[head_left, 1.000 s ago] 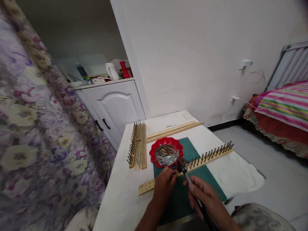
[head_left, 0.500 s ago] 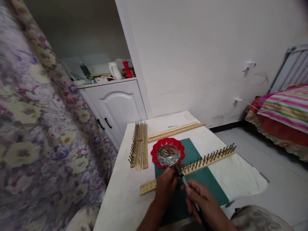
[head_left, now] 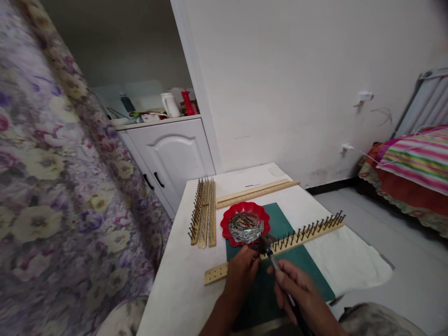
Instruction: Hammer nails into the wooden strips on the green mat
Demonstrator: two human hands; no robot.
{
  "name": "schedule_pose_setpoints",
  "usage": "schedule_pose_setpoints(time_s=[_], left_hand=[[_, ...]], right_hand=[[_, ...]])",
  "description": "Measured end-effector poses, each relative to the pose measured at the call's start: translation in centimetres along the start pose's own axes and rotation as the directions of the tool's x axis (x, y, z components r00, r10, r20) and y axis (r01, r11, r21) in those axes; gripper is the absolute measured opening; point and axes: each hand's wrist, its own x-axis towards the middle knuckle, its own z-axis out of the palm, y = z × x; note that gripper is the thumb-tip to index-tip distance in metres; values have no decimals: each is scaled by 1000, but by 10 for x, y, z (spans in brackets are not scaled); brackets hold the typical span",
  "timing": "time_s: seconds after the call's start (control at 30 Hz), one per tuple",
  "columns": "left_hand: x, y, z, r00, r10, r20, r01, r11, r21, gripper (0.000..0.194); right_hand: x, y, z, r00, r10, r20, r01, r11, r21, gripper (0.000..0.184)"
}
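Note:
My right hand (head_left: 297, 287) is wrapped around the handle of a hammer (head_left: 275, 263), whose dark head is just right of my left fingertips. My left hand (head_left: 243, 270) rests on a pale wooden strip (head_left: 216, 274) with its fingers pinched on a nail, mostly hidden by the fingers and hammer head. A row of dark nails (head_left: 306, 229) stands in the strip's right part; bare holes show at its left end. Beneath the strip lies a green mat (head_left: 280, 214). A red scalloped bowl (head_left: 227, 217) full of loose nails (head_left: 247, 228) sits just beyond my left hand.
Several wooden strips with upright nails (head_left: 203, 214) lie at the table's left. Two more strips (head_left: 257, 191) lie along the back, with loose nails (head_left: 252, 185) behind them. A white cloth (head_left: 353, 261) covers the table. A cabinet (head_left: 175, 158) and floral curtain (head_left: 45, 186) stand left.
The hammer head came down and left toward my left fingertips, then lifted slightly back to the right. My left hand stays at the strip. The view has shifted a little.

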Motion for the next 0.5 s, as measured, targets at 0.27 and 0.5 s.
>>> schedule_pose_setpoints(time_s=[0.27,0.5], left_hand=[[2,-9,-37,999,-39,-36,38,999,-32,17],[64,-22,-50,997,8,-82,2,993,122,14]], right_hand=[[2,-7,-2,992,-29,-121,39,996,78,37],[7,-6,-3,988,-12,-155,27,995,98,36]])
